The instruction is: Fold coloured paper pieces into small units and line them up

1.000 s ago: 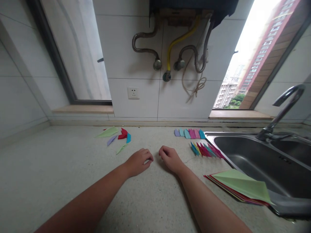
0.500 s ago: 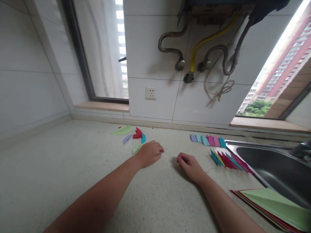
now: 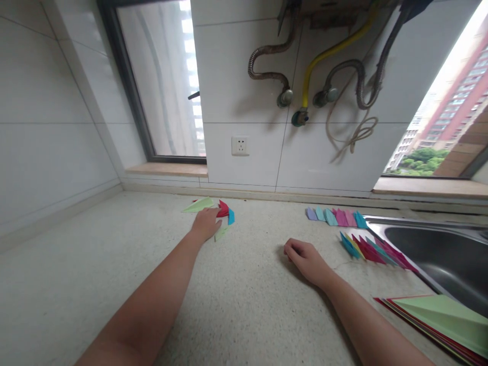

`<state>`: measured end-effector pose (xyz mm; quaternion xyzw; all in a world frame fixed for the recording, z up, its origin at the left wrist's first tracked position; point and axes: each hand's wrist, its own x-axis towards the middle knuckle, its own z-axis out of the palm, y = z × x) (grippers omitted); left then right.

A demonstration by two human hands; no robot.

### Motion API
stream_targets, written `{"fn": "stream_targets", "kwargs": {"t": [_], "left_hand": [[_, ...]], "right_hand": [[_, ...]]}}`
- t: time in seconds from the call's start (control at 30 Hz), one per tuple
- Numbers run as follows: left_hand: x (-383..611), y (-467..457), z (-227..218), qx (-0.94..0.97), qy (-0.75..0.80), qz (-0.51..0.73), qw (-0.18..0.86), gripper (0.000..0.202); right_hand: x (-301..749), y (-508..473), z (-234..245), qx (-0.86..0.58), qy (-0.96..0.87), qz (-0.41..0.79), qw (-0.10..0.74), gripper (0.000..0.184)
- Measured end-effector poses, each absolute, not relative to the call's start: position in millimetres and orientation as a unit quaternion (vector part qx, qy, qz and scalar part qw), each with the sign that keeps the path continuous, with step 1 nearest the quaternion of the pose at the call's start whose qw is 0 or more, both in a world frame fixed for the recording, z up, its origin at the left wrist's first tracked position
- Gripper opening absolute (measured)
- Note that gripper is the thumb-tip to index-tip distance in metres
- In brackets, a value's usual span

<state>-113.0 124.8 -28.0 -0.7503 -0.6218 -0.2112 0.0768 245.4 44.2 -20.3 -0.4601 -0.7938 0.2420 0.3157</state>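
My left hand (image 3: 206, 223) reaches out over a small scatter of folded paper pieces at the back of the counter: a light green one (image 3: 198, 205), a red one (image 3: 223, 209), a blue one (image 3: 231, 217) and a pale green one (image 3: 221, 232). The hand lies palm down on them, and its fingers are hidden from view. My right hand (image 3: 305, 258) rests on the speckled counter (image 3: 244, 300) with its fingers curled in, and nothing shows in it.
Two rows of folded coloured paper pieces (image 3: 337, 217) (image 3: 371, 249) lie beside the steel sink (image 3: 442, 259) on the right. A stack of coloured paper sheets (image 3: 438, 317), green on top, sits at the sink's near edge. Pipes (image 3: 305, 76), a wall socket (image 3: 240, 146) and windows line the back wall.
My left hand has moved away from the right hand, forward and left onto the scattered paper pieces. The right hand has stayed put. The view has swung left.
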Motion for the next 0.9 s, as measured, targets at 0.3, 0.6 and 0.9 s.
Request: {"fn": "stream_targets", "kwargs": {"t": [0.3,0.6,0.9], "left_hand": [[-109,127,-33,-0.729,-0.658,-0.159,0.105,0.041],[-105,113,-23,-0.713,-0.663,-0.206,0.097,0.035],[-49,94,5,-0.678,-0.576,-0.44,-0.12,0.035]], "right_hand": [[246,44,-20,-0.461,-0.788,0.247,0.324,0.029],[247,44,-23,-0.462,-0.781,0.257,0.333,0.028],[247,43,-22,-0.455,-0.781,0.253,0.344,0.027]]}}
